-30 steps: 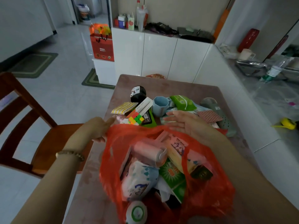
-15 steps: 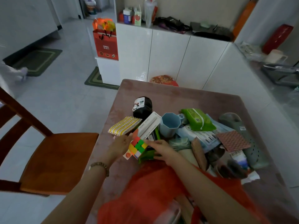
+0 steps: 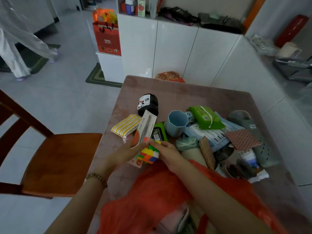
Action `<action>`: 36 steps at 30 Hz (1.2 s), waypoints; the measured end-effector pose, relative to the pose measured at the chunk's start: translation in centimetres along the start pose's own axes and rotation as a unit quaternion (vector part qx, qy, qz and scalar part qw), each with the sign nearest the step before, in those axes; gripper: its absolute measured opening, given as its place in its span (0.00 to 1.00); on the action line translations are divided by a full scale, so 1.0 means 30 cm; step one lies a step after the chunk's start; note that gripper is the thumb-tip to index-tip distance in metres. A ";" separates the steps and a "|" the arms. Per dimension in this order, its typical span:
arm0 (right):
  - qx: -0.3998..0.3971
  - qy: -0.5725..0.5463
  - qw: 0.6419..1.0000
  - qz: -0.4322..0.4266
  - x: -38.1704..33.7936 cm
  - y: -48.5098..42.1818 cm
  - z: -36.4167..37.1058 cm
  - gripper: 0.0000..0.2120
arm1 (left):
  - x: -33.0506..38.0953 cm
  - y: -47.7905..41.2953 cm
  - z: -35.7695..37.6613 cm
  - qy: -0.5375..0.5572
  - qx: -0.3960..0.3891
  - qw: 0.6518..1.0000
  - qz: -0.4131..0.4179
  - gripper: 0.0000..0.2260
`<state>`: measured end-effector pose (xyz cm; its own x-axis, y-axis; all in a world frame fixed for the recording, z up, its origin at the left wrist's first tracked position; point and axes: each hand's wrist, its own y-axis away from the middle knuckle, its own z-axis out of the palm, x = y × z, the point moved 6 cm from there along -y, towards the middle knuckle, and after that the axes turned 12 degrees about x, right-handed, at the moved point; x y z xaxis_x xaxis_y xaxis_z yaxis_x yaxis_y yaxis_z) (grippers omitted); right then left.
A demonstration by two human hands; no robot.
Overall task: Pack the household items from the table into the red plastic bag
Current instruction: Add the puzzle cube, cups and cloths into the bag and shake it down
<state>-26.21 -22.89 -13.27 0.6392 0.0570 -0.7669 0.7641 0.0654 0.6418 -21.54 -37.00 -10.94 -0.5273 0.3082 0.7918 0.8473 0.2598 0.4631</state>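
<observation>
At the near left corner of the pile on the table [image 3: 185,92], the right hand [image 3: 167,153] is pinching a Rubik's cube [image 3: 148,154] from its right side, fingers curled over its top. The left hand [image 3: 124,153] is curling round the lower end of a long carded tool pack [image 3: 146,129], which is leaning against the cube's left face (how hard the thumb is bearing on the card I cannot tell). Both items are sitting just beyond the red plastic bag [image 3: 157,191], which is slumping at the table's near edge under the forearms, with pale packs showing inside.

I judge this to be the pick-up step. The next move is calling for a lift clear of the pile and a draw back over the bag's rim. The mouth is looking half collapsed beneath the right forearm, so it may need spreading first.

A yellow striped scourer pack [image 3: 126,124] is touching the card, and a green-black packet [image 3: 158,132] is lying under it, so either could be dragged along. Farther out, a black pouch [image 3: 148,104], a blue cup [image 3: 176,123], a green wipes pack [image 3: 206,119], a checked cloth [image 3: 243,139] and a grey clog [image 3: 249,125] are waiting. A wooden chair [image 3: 55,162] is standing to the left.
</observation>
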 end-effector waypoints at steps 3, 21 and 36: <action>-0.062 -0.063 0.996 -0.019 -0.066 0.114 0.001 0.36 | 0.039 0.071 -0.023 0.059 -0.004 0.998 0.016 0.40; -0.175 -0.124 0.975 -0.051 -0.067 0.835 -0.421 0.28 | 0.193 0.771 -0.085 -0.312 0.117 0.910 0.246 0.37; -0.089 -0.172 0.981 0.023 0.108 0.847 -0.468 0.08 | 0.175 0.740 -0.093 -0.016 0.270 0.919 0.287 0.09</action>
<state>-5.93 -7.05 0.59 0.6881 -0.2740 -0.6719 0.7255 0.2457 0.6428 -5.34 -32.18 4.61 -0.0124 0.5603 0.8282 0.8363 0.4599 -0.2986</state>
